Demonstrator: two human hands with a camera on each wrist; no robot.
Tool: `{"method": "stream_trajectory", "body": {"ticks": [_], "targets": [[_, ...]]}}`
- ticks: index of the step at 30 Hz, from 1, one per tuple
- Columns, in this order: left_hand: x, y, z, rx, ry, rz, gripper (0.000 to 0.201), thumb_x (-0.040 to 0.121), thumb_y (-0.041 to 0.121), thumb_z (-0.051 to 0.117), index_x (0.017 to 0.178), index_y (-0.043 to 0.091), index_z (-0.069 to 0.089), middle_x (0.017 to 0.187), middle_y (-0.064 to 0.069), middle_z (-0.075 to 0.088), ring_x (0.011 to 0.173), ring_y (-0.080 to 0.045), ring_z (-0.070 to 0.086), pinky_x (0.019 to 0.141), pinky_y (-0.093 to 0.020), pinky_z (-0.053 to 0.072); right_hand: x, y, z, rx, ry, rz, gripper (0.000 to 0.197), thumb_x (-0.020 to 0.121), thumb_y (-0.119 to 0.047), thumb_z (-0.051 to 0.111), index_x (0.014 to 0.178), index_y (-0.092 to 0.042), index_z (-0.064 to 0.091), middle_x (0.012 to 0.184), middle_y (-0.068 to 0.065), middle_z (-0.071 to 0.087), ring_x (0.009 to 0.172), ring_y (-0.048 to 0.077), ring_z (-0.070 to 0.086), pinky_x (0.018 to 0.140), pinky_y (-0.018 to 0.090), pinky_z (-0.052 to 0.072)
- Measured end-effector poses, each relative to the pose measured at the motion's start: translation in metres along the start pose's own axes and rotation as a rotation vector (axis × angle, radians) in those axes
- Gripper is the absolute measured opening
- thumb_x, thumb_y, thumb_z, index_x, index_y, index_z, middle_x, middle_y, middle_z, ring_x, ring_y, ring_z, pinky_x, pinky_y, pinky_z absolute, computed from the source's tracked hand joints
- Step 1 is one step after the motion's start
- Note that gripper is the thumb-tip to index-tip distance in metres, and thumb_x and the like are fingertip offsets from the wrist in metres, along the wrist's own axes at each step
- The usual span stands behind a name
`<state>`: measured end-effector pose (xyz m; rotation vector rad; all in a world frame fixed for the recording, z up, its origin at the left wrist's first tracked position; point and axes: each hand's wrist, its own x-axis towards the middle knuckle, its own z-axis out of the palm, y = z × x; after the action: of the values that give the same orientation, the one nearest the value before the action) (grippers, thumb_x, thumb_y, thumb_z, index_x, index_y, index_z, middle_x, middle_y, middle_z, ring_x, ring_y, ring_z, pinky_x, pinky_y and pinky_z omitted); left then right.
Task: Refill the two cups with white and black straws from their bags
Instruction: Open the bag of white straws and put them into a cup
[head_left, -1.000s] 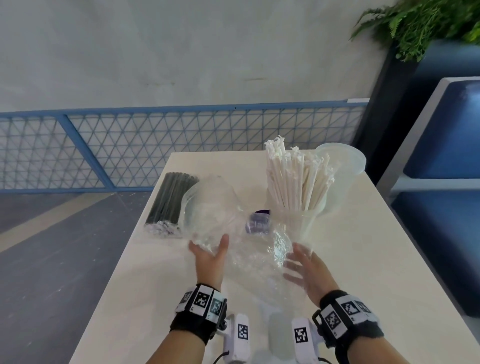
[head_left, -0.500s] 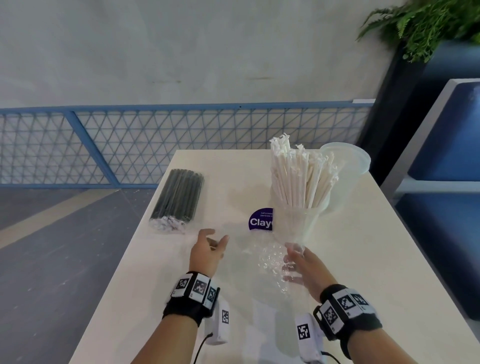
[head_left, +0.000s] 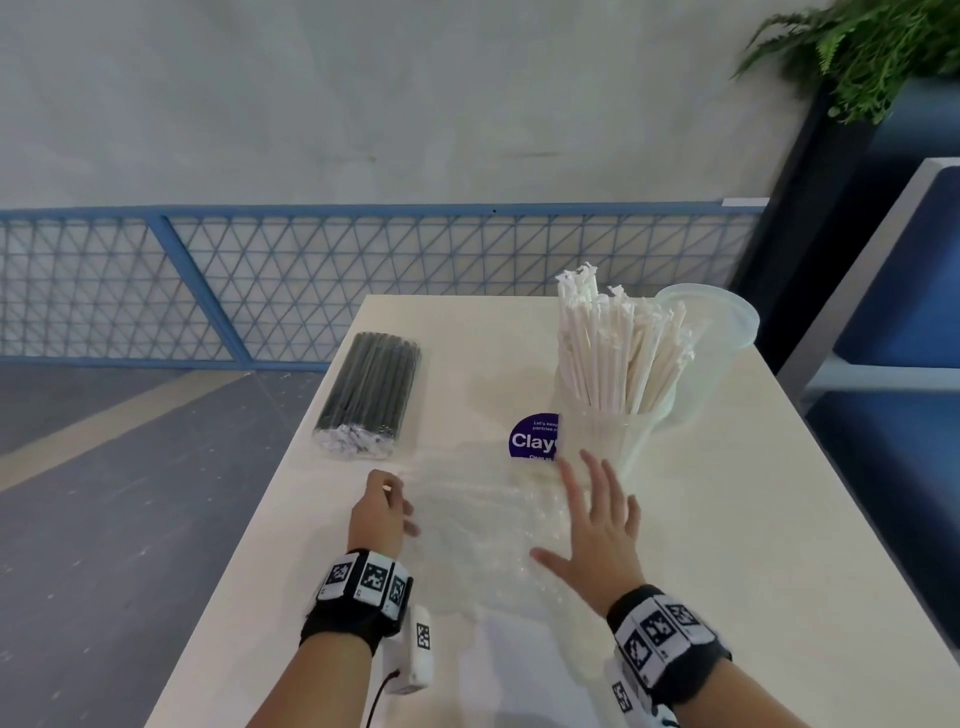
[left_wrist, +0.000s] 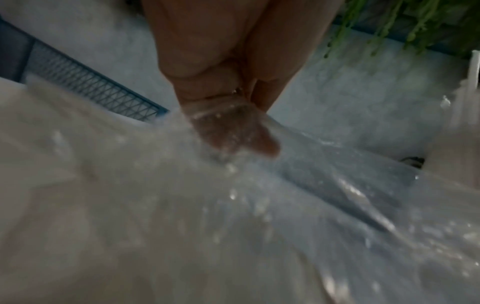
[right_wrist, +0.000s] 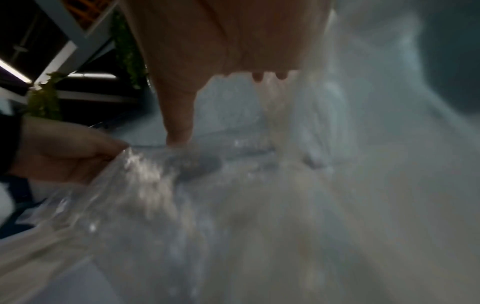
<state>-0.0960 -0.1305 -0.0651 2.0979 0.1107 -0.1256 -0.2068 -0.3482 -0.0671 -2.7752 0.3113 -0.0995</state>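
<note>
Left hand pinches the empty clear bag near the table's front edge; flat-fingered right hand presses it, likely flattening it.

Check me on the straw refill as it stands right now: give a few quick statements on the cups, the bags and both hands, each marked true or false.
1. The white straws stand in a cup. True.
2. The black straws are in the second cup. False: they lie bagged on the table; that cup looks empty.
3. The right hand lies flat, fingers spread, on the empty clear bag. True.
4. The left hand grips the black straws. False: it pinches the clear bag's edge.
</note>
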Motion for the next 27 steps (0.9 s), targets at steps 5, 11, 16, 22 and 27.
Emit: {"method": "stream_trajectory", "body": {"ticks": [5,11,16,22,27], "targets": [[-0.004,-0.013,0.0,0.3,0.143,0.063,0.017,0.097,0.015,0.036,0.104,0.004,0.046,0.069,-0.013,0.055,0.06,-0.03,0.048,0.057,-0.039,0.037,-0.005,-0.001,0.029,-0.252,-0.447,-0.057,0.095,0.049,-0.084,-0.01,0.121,-0.036,-0.05,0.144,0.007,-0.038,0.133,0.033,-0.033,0.11,0.063,0.0],[-0.009,-0.01,0.001,0.711,0.19,0.229,0.058,0.075,0.013,0.072,0.127,0.004,0.047,0.121,-0.02,0.058,0.108,-0.038,0.056,0.089,-0.05,0.044,0.0,0.006,0.03,-0.269,-0.726,-0.05,0.089,0.083,-0.072,0.028,0.142,-0.033,-0.024,0.146,-0.001,-0.041,0.137,0.031,-0.032,0.11,0.063,-0.006],[-0.026,0.014,0.031,0.993,-0.597,0.358,0.08,0.084,0.055,0.05,0.146,0.035,0.004,0.158,-0.001,-0.006,0.145,-0.028,-0.005,0.114,-0.056,0.001,0.015,-0.001,0.029,-0.276,-0.757,-0.031,0.089,0.085,-0.068,0.034,0.143,-0.032,-0.024,0.148,0.0,-0.039,0.137,0.032,-0.033,0.11,0.064,-0.004],[-0.007,-0.021,0.019,1.083,-0.829,0.133,0.105,0.071,0.073,0.052,0.14,0.043,-0.02,0.149,0.006,-0.037,0.139,-0.037,-0.028,0.107,-0.069,-0.001,0.027,0.001,0.028,-0.243,-0.772,-0.04,0.094,0.082,-0.069,0.04,0.142,-0.035,-0.024,0.148,-0.003,-0.04,0.138,0.029,-0.032,0.109,0.065,-0.002],[0.014,-0.041,-0.006,1.135,-0.86,0.072,0.139,0.031,0.094,0.046,0.137,0.043,-0.027,0.144,0.004,-0.044,0.135,-0.037,-0.035,0.106,-0.068,-0.003,0.034,0.022,0.022,-0.257,-0.83,-0.165,0.125,0.062,-0.072,0.064,0.14,-0.037,-0.027,0.147,-0.009,-0.041,0.138,0.021,-0.034,0.104,0.071,-0.004]]}}
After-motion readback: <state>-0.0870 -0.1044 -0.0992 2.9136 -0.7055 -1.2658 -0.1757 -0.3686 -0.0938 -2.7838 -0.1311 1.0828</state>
